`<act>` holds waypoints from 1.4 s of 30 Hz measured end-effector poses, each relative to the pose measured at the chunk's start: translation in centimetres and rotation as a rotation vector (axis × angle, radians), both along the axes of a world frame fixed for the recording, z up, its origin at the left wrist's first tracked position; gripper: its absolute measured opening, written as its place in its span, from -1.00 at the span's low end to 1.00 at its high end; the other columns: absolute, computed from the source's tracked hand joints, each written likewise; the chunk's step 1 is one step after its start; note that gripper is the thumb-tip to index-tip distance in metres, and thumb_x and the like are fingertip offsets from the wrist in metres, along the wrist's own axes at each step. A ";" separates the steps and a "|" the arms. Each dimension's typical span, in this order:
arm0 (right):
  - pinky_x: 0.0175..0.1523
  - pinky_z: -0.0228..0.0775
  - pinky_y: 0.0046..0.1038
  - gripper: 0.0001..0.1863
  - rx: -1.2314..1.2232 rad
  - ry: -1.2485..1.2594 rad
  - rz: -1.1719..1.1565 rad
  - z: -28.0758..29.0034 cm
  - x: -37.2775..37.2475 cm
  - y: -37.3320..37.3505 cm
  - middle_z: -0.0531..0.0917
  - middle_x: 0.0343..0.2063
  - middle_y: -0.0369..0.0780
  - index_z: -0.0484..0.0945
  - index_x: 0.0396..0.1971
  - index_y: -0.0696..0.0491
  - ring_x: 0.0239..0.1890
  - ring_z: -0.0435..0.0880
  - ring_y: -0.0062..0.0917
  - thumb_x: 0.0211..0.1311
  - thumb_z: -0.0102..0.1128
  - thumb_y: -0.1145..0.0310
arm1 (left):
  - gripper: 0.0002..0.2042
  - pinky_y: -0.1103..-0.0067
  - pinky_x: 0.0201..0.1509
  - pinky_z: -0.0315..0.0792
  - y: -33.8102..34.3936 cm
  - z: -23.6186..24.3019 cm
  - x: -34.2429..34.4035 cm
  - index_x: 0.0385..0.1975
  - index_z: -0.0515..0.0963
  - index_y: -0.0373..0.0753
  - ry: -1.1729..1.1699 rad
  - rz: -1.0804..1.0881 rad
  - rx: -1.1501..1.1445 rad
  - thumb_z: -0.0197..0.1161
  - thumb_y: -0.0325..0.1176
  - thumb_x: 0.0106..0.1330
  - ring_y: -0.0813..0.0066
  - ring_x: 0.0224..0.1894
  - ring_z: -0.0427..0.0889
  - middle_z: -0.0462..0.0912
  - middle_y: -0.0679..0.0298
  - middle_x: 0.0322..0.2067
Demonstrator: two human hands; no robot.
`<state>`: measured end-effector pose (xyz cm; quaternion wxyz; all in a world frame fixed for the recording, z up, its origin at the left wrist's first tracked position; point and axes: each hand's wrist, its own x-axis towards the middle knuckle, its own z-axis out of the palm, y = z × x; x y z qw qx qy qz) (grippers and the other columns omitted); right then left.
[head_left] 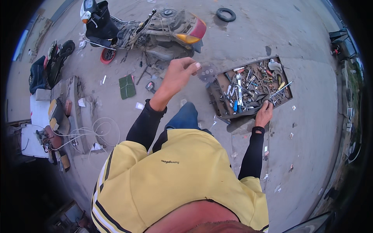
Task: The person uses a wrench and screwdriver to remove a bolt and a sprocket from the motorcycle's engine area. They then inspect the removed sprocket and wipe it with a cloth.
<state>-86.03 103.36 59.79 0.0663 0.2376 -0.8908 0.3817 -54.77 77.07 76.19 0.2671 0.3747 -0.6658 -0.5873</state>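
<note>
My left hand is raised in front of me, thumb and fingers pinched together. From the pinch hangs a small see-through packet with several pale rings showing in it. To the right stands a dark metal toolbox, filled with loose wrenches, sockets, screwdrivers and small metal parts. My right hand is at its near right side, the fingers curled against a dark, crumpled piece by the rim. Whether those fingers grip the piece or the rim is hidden. A long shiny wrench lies across the tools.
A partly stripped scooter stands ahead, a red bowl beside it. A tire lies far off. On the ground are a green folded cloth and a power tool. A pale hose coils at left.
</note>
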 end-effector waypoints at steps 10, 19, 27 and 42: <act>0.37 0.28 -0.21 -0.57 0.030 -0.053 0.361 3.0 4.2 -5.5 0.51 0.20 -0.03 0.59 0.11 0.15 0.27 0.47 -0.15 0.23 0.35 0.40 | -0.78 0.70 -0.47 0.17 -2.7 -2.3 -0.2 -0.37 0.65 -0.30 -0.106 -0.117 0.028 0.27 -0.27 0.42 0.78 -0.52 0.31 0.53 0.47 -0.55; 0.19 0.46 -0.50 -0.74 -0.532 -0.821 0.572 10.6 15.5 -14.8 0.62 0.06 -0.21 0.68 -0.07 0.25 0.06 0.62 -0.56 0.36 0.31 0.38 | -0.79 0.70 -0.48 0.15 -6.6 -4.3 -1.7 -0.37 0.64 -0.28 -0.124 -0.264 0.065 0.26 -0.27 0.43 0.79 -0.54 0.30 0.52 0.47 -0.55; 0.14 0.38 -0.50 -0.78 -0.485 -0.891 0.561 10.4 17.3 -19.7 0.63 0.08 -0.22 0.71 -0.23 0.27 0.02 0.58 -0.57 0.30 0.34 0.39 | -0.79 0.71 -0.50 0.15 -10.9 -3.9 0.5 -0.37 0.64 -0.29 -0.100 -0.268 0.145 0.28 -0.27 0.42 0.79 -0.55 0.30 0.54 0.47 -0.53; 0.06 0.33 -0.55 -0.83 -0.506 -1.275 0.700 9.2 23.1 -28.4 0.60 0.08 -0.23 0.70 -0.31 0.27 -0.03 0.51 -0.62 0.26 0.32 0.44 | -0.78 0.71 -0.50 0.20 -15.5 -3.6 9.7 -0.33 0.67 -0.33 -0.088 -0.004 0.234 0.30 -0.27 0.42 0.76 -0.55 0.36 0.58 0.41 -0.53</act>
